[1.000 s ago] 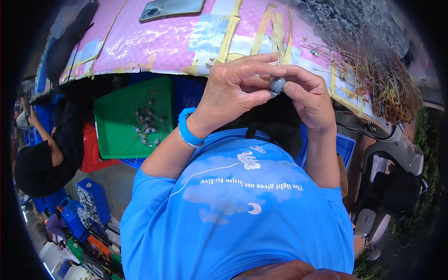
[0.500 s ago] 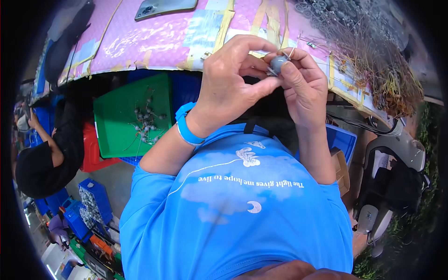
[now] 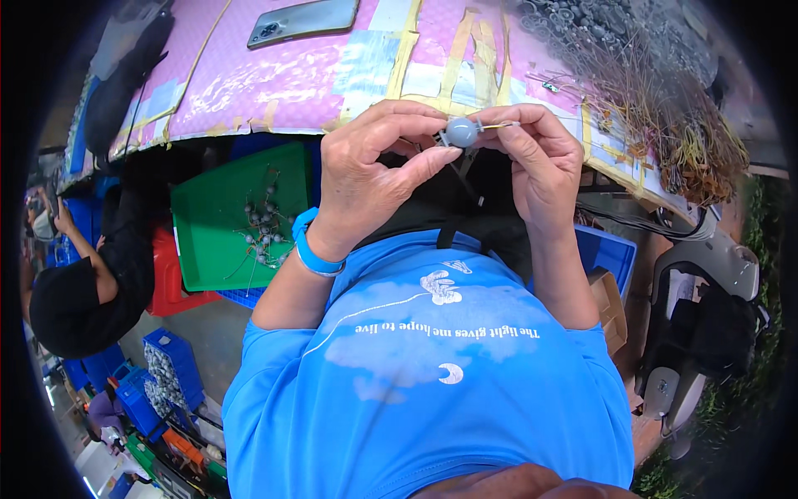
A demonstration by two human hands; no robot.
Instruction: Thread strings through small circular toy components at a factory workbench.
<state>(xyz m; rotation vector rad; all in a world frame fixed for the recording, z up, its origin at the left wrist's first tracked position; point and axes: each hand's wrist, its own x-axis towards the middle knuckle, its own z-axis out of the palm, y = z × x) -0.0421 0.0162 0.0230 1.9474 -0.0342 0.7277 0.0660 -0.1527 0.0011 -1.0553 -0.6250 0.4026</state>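
Observation:
A small round grey bead-like part [image 3: 461,131] with a thin wire lead sits between the fingertips of both my hands, just in front of the table edge. My left hand [image 3: 366,179], with a blue band [image 3: 312,254] on the wrist, pinches it from the left with thumb and fingers. From the right, my right hand [image 3: 540,162] grips the part and its thin wire. Under the hands is the pink patterned tabletop [image 3: 274,79] patched with yellow tape.
A heap of wired parts [image 3: 657,91] lies at the table's far right. A phone [image 3: 303,18] rests at the top. Below the table stand a green tray [image 3: 237,216] with several small parts and blue crates [image 3: 166,374]. Another person [image 3: 75,299] sits at the left.
Both hands have lifted slightly and turned the grey part; its wire lead now points right between my right fingers.

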